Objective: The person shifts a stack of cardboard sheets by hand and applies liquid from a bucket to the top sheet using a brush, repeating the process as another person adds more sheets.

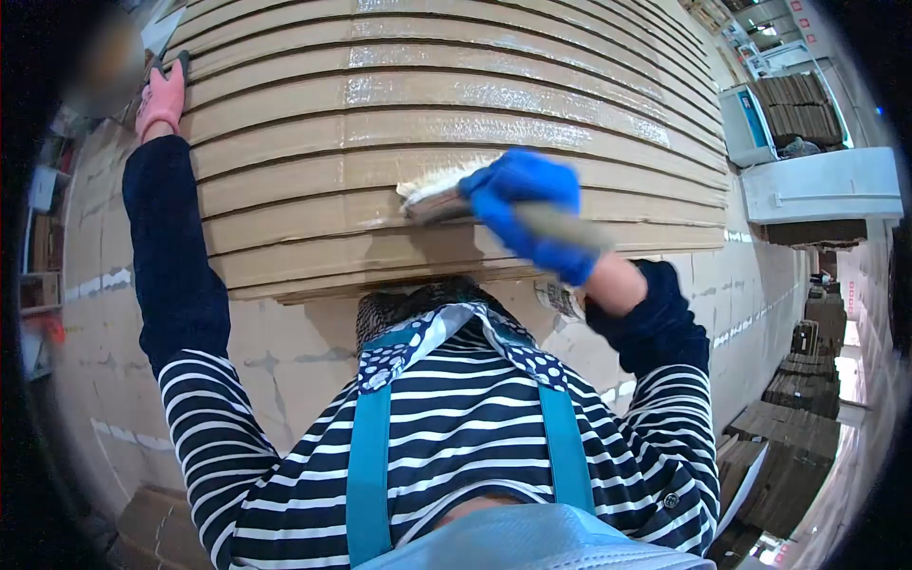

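Note:
A broad spread of overlapping cardboard sheets (pixel 285 204) lies in front of me, their edges stepped in rows. My right hand (pixel 527 204), in a blue glove, is closed around the handle of a wide brush (pixel 437 195) with pale bristles. The bristles touch the near rows of cardboard, left of the hand. Wet, shiny patches show along the middle rows beyond the brush. My left hand (pixel 163 100), in a pink glove with dark fingertips, rests at the far left edge of the sheets. Its thumb and fingers look apart, and nothing shows between them.
Stacks of flat cardboard (pixel 793 442) stand along the right side. A white and teal machine or cart (pixel 750 128) is right of the sheets, with a stack of brown cardboard (pixel 798 104) beside it. Shelving (pixel 43 237) stands at the left. The floor (pixel 275 380) has worn white lines.

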A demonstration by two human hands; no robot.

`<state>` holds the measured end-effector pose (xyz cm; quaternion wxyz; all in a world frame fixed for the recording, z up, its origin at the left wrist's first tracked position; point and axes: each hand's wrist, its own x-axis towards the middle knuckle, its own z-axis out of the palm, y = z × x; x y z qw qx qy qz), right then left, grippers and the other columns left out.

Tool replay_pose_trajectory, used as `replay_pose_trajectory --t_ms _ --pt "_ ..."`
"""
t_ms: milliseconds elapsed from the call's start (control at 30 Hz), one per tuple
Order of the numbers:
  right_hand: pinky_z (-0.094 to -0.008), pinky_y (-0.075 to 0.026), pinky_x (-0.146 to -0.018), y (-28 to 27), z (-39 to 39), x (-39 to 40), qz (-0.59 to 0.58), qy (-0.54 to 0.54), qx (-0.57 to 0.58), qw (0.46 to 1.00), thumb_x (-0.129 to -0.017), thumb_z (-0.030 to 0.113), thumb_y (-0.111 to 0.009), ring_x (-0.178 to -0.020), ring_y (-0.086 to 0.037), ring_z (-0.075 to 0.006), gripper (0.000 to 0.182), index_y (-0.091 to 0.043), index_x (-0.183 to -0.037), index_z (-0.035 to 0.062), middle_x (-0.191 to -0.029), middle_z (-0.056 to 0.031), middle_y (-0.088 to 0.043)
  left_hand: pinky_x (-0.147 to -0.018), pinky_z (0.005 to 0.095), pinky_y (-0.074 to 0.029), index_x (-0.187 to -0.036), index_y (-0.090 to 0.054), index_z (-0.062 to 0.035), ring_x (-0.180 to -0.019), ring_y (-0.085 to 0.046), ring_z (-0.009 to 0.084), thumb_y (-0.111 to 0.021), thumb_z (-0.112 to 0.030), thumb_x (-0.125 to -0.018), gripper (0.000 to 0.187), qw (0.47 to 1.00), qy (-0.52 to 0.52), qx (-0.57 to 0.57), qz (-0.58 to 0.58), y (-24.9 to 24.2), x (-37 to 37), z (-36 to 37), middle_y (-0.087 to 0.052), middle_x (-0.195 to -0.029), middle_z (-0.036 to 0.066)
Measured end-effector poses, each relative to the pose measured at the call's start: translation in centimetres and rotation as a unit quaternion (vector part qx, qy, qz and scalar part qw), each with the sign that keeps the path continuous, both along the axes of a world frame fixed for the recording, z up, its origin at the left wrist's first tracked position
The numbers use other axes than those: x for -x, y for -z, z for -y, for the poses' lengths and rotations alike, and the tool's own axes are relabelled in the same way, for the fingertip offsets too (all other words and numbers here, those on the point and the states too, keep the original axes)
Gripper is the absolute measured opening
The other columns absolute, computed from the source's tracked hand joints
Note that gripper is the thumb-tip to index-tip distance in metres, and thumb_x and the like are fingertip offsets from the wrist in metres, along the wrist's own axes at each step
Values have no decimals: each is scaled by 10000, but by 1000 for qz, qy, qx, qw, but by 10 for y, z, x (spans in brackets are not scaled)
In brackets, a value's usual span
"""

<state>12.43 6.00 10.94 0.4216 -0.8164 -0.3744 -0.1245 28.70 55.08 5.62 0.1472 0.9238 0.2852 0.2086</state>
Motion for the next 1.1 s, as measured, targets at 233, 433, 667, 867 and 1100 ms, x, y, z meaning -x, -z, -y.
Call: replay_pose_trajectory --t_ms 233,433,667,867,1100 --pt "-277 -429 -503 -7 3 -124 49 143 -31 988 -713 192 -594 -544 -548 -168 100 -590 -695 93 -621 -80 -551 -920 361 -280 -1243 -282 -57 -1130 -349 298 -294 -556 -757 697 1000 8 1 -11 -6 0 3 -366 -1210 195" --pt "-266 -413 -503 9 -11 10 46 -21 15 999 -646 15 -592 -565 -538 -188 68 -562 -695 52 -599 -85 -516 -910 374 -284 -1242 -281 -56 -1115 -355 324 -306 -544 -747 695 1000 21 16 2 -5 1 -5 -383 -1185 216" --pt "-259 -427 -520 -33 96 -69 26 208 -163 964 -713 143 -610 -561 -524 -157 93 -599 -730 52 -625 -57 -554 -919 375 -272 -1232 -296 -38 -1123 -343 322 -315 -522 -773 667 1000 28 -6 12 -4 1 -12 -372 -1200 205" --pt "-288 -444 -586 24 137 -36 168 135 -69 974 -683 96 -605 -645 -543 -251 81 -584 -752 59 -697 -100 -552 -929 352 -268 -1228 -289 -20 -1121 -343 313 -282 -288 -854 460 955 250 -150 56 37 -17 -113 -339 -1208 235" --pt "-226 -365 -502 7 310 113 -11 295 -409 863 -749 106 -461 -552 -456 -111 153 -571 -752 -1 -661 -51 -530 -905 287 -322 -1180 -366 -20 -1033 -436 218 -322 -57 -818 367 895 53 -433 -97 38 118 -192 -431 -1156 120"
